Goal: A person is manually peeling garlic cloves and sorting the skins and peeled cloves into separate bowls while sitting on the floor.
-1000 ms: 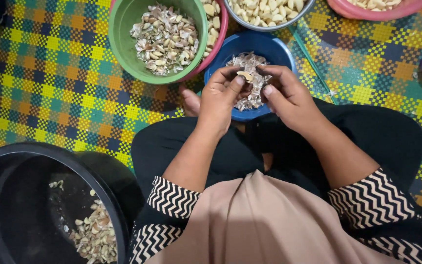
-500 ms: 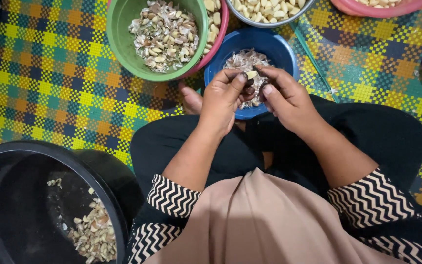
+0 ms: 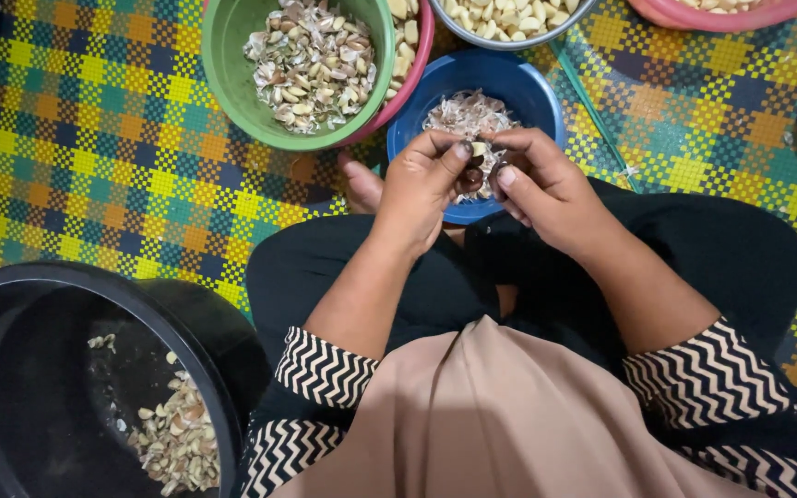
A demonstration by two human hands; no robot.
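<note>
Nearest the camera, a black tub (image 3: 94,304) sits at the near left of the woven mat (image 3: 66,166), with a small heap of pale husks on its bottom. Beside it the person sits cross-legged in dark trousers, with zigzag-patterned sleeves (image 3: 325,369) at both forearms.

Both hands meet just above the near rim of a blue bowl (image 3: 528,92). The left hand (image 3: 422,189) has its thumb and forefinger pressed together on a small pale garlic clove (image 3: 479,149). The right hand (image 3: 546,184) pinches the same clove from the other side, its fingers (image 3: 506,175) closed against it. The clove hangs over the bowl, which holds papery garlic skins.

Farther out, a green bowl (image 3: 232,83) full of skins and clove scraps rests inside a pink bowl (image 3: 417,65), just left of the blue one. Toward the far edge of the mat, a metal bowl (image 3: 500,39) holds peeled cloves, and another pink bowl (image 3: 694,18) lies at the far right.
</note>
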